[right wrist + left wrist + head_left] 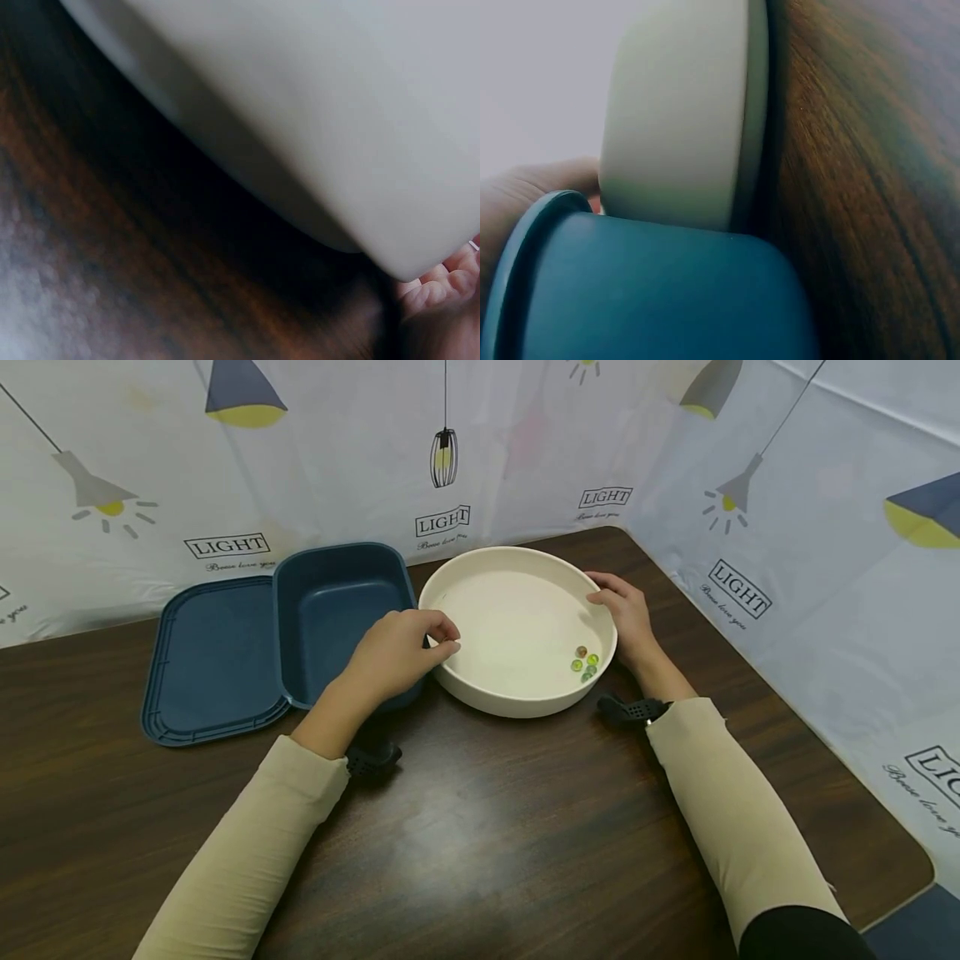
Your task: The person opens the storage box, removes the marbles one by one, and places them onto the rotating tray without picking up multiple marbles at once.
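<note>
A round cream dish (517, 627) with a low wall stands in front of me. Several green and brownish glass marbles (592, 659) cluster inside it, by the near right wall. My right hand (628, 620) grips the dish's right side, thumb at the rim; in the right wrist view, curled fingers (442, 289) show by its lower edge. Over the left rim is my left hand (401, 652), its thumb and forefinger tips close together inside the dish's edge. I cannot tell whether they pinch anything. The left wrist view shows part of this hand behind the blue box's rim.
A deep blue box (352, 610) stands against the dish's left side, under my left hand. Its flat blue lid (217, 664) lies further left, its right edge under the box. The dark wooden table (465, 827) meets a printed white curtain (510, 452) behind.
</note>
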The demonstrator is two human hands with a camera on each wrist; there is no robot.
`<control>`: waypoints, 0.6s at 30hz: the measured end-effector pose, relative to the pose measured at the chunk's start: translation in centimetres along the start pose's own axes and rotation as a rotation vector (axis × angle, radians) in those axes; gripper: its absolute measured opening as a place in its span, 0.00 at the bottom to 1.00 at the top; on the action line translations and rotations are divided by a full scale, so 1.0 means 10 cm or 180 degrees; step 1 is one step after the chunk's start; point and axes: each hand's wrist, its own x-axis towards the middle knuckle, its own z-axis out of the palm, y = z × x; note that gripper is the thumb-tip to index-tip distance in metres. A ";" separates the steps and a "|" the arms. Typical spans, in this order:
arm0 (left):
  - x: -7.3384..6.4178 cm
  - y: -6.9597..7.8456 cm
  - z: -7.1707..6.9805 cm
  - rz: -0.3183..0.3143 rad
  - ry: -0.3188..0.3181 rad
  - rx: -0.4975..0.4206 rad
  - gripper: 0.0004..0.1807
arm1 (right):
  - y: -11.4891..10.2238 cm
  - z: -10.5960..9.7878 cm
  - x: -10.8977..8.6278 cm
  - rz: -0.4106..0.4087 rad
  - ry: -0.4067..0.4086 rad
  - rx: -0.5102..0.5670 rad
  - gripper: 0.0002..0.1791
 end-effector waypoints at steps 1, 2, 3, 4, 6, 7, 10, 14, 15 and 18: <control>0.00 0.00 0.01 -0.0007 -0.0040 0.0010 0.10 | 0.00 0.00 0.00 -0.0002 0.0003 -0.0004 0.23; 0.00 0.01 0.01 -0.0021 -0.0061 0.0017 0.10 | 0.00 0.00 0.00 -0.0005 0.0006 -0.0013 0.23; 0.00 0.01 0.01 -0.0034 -0.0064 0.0027 0.10 | 0.00 0.00 0.00 -0.0006 0.0009 -0.0014 0.23; 0.00 0.01 0.01 -0.0046 -0.0066 0.0038 0.10 | 0.00 0.00 0.00 -0.0008 0.0008 -0.0013 0.23; -0.01 0.01 0.01 -0.0065 -0.0075 0.0064 0.10 | 0.00 0.00 0.00 -0.0010 0.0009 -0.0009 0.23; -0.01 0.01 0.01 -0.0071 -0.0080 0.0073 0.10 | 0.00 0.01 0.00 -0.0009 0.0004 -0.0001 0.23; 0.00 0.02 0.01 -0.0074 -0.0095 0.0087 0.10 | 0.00 0.00 0.01 -0.0009 0.0003 0.0031 0.23; 0.00 0.02 0.01 -0.0073 -0.0106 0.0081 0.10 | 0.01 0.00 0.01 -0.0004 0.0016 0.0022 0.23; 0.00 0.02 0.01 -0.0075 -0.0107 0.0081 0.10 | 0.01 0.00 0.02 -0.0002 0.0015 0.0022 0.23; 0.00 0.02 0.02 -0.0072 -0.0100 0.0091 0.10 | 0.01 0.00 0.02 0.0002 0.0017 -0.0002 0.23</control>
